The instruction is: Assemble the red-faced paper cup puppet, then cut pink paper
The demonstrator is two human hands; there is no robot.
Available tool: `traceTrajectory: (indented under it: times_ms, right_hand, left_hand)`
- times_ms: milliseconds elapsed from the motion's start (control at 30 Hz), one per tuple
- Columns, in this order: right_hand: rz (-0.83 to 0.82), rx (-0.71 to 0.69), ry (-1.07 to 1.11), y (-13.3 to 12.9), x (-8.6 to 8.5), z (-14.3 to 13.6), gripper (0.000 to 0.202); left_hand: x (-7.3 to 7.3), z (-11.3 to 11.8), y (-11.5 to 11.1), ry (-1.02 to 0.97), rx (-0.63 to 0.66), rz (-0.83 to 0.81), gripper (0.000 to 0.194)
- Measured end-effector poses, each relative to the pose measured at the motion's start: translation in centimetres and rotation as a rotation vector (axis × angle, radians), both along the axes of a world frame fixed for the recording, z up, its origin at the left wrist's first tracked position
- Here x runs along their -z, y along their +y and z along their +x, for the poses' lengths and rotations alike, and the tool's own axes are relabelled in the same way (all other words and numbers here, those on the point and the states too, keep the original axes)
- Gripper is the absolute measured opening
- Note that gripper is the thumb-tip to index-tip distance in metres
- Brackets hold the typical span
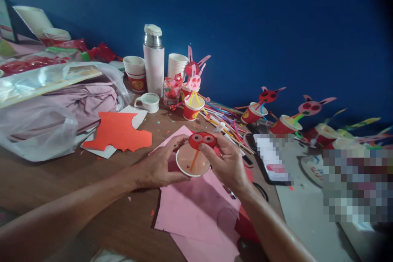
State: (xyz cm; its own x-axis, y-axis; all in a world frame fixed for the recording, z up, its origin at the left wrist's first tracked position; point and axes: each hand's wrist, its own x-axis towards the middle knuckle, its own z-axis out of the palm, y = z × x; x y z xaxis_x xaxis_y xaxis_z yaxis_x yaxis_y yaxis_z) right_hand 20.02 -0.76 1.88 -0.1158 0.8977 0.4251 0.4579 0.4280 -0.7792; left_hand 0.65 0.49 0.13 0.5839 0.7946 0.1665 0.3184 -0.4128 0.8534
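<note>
My left hand (pixel 162 161) is wrapped round the side of a paper cup (pixel 181 163), tilted so that its open mouth faces me. Between the thumb and fingers of my right hand (pixel 227 159) is a red paper face (pixel 202 141) with two round pinkish eyes. An orange stick (pixel 194 160) runs from below the face down into the cup. Under both hands lie sheets of pink paper (pixel 190 208). The far side of the cup is hidden, as are some fingertips.
Beyond my hands stand finished-looking cup figures with rabbit ears (pixel 194 106), coloured pipe cleaners (pixel 221 118), a thermos (pixel 154 65) and stacked cups (pixel 134 73). Orange cut paper (pixel 119 131) and a plastic bag (pixel 39 131) lie left; a phone (pixel 272 159) lies right.
</note>
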Motion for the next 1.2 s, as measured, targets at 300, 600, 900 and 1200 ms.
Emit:
traceTrajectory:
  times_ms: [300,600,900,1200]
  right_hand:
    - [0.062,-0.114,-0.036,0.1,0.4,0.3,0.016]
    - [0.152,-0.18,-0.019,0.0,1.2,0.1,0.018]
    - [-0.056,-0.019,0.031,0.5,1.2,0.2,0.012]
    - [-0.031,-0.016,0.053,0.6,1.3,0.0,0.014]
  left_hand:
    - [0.9,0.0,0.0,-0.033,0.02,0.037,0.078]
    - [0.8,-0.8,0.4,0.022,0.064,0.032,0.076]
    - [0.1,-1.1,0.7,-0.038,0.022,-0.203,0.07]
    - [-0.2,-1.9,2.4,0.066,-0.06,-0.313,0.013]
